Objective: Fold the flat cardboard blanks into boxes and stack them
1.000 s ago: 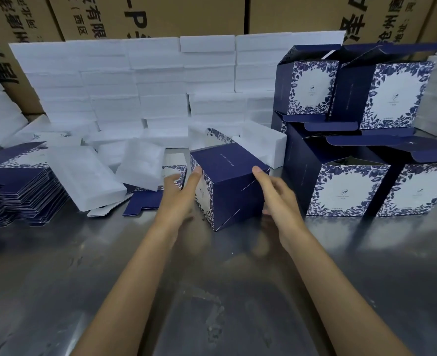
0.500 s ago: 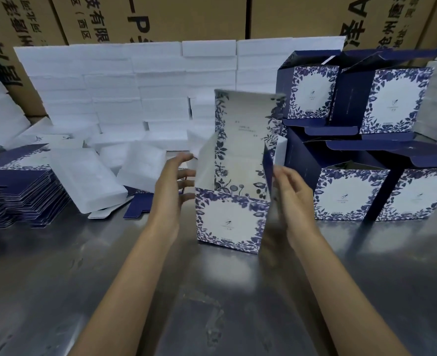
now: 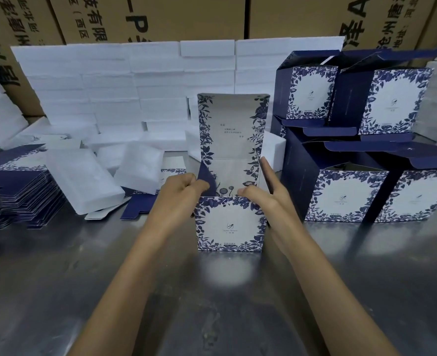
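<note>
Now that you've stood the box [image 3: 229,222] upright w/ lid up, left hand [image 3: 178,195] pinches the side flap [image 3: 207,179]; right hand [image 3: 266,194] seems flat-fingered on the other — tuck next.

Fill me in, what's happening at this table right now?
A person is folding a blue floral box that stands upright on the metal table, its lid raised. The left hand pinches the left side flap, turning it inward; the right hand rests on the right edge, fingers mostly straight. Finished boxes are stacked to the right, flat blanks piled to the left, white foam blocks behind.
</note>
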